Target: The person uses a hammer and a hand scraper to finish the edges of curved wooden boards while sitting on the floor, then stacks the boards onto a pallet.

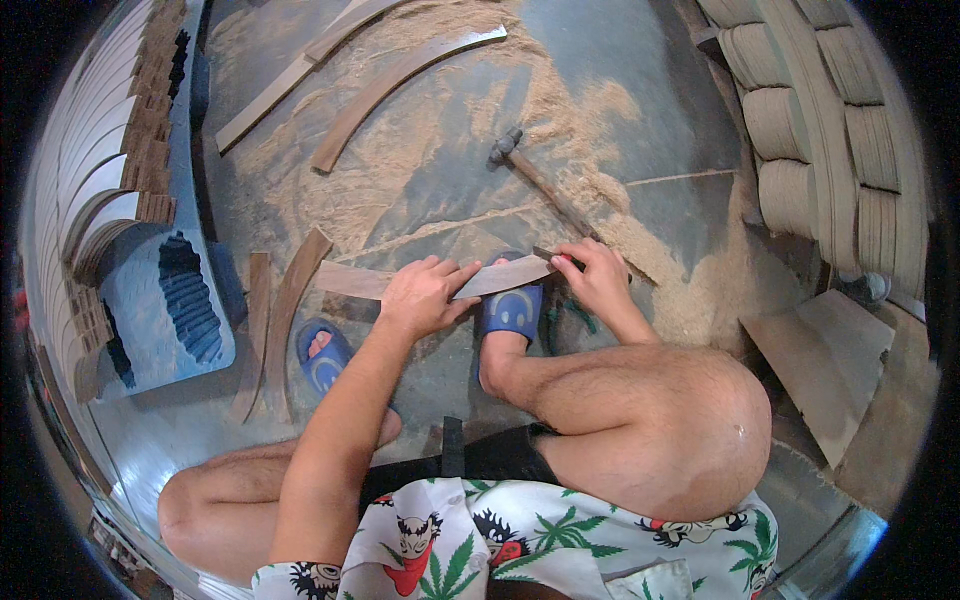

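Observation:
A curved, thin wooden strip lies across in front of me, over the toe of my right slipper. My left hand grips it near its middle, fingers over the top and thumb along the lower edge. At the strip's right end, my right hand pinches a small knife-like tool with a dark blade and a bit of red. Its blade touches or sits just above the strip's end; I cannot tell which. Most of its handle is hidden in my fingers.
A hammer lies beyond my right hand amid sawdust. Curved wooden strips rest farther off, and two more at left. A blue pallet bears stacked curved pieces. More stacks stand right, near a flat board.

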Motion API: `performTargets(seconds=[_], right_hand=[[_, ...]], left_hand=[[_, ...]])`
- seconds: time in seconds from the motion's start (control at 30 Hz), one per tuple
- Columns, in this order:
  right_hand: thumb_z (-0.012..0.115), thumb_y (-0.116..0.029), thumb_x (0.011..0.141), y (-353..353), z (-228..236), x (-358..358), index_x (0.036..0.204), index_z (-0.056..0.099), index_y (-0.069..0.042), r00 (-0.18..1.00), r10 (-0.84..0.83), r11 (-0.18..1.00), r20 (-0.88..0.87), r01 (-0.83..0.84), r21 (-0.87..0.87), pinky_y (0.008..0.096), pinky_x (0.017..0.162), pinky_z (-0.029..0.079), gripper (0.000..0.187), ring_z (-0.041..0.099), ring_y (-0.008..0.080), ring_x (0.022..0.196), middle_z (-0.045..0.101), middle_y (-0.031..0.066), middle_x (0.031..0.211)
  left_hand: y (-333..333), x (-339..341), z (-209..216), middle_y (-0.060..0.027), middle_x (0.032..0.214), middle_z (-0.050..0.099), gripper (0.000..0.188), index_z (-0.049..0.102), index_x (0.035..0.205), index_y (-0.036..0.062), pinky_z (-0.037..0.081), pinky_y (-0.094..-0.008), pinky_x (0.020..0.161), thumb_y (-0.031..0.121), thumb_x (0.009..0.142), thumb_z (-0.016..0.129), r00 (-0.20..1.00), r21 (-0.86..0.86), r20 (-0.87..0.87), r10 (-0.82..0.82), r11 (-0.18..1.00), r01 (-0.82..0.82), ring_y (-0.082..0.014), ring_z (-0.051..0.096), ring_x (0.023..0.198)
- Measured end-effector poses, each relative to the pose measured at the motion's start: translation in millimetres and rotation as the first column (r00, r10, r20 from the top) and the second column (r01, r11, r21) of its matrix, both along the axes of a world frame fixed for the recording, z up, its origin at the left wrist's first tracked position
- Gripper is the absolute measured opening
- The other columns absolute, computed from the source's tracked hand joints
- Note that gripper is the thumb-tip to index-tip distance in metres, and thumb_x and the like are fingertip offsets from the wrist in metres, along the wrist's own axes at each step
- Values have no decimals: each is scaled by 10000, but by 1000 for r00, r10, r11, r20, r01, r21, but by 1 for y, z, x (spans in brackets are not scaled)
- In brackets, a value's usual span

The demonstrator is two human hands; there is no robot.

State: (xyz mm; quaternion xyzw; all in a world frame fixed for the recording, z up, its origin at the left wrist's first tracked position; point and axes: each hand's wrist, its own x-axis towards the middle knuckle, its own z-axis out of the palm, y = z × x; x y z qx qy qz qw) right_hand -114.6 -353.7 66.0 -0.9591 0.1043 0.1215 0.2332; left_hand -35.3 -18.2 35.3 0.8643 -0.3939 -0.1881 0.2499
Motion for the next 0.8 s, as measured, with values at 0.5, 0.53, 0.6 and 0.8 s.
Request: performTargets(seconds=[0.5,0.53,0.6,0.8], right_hand=[[754,-224,1013,4,-15,23,1110,848,-83,992,99,980,-75,-84,179,495,953,597,196,761,394,1092,797,144,1104],[751,-218,1012,4,-14,23,1111,850,-85,992,94,983,-88,-78,169,497,954,597,193,760,394,1092,798,142,1103],[745,-205,1011,6,-11,24,1115,854,-91,990,84,986,-110,-67,152,499,957,597,188,760,394,1094,799,137,1101],[742,-198,1009,7,-10,25,1120,858,-97,987,99,992,-130,-88,91,508,961,609,190,768,389,1108,815,122,1134]], left_hand=[[0,8,3,-49,1168,772,616,717,1557,225,611,-450,940,499,1010,792,998,36,30,-60,998,59,-305,718,1076],[0,8,2,-51,1165,771,613,719,1555,223,611,-451,937,496,1011,791,997,44,30,-65,997,64,-307,719,1074],[0,8,2,-55,1158,769,606,722,1552,221,613,-453,931,489,1013,789,997,64,30,-76,995,74,-311,720,1068],[-1,7,2,-58,1161,778,597,732,1542,221,614,-458,932,493,1014,787,998,45,24,-65,997,64,-317,731,1045]])
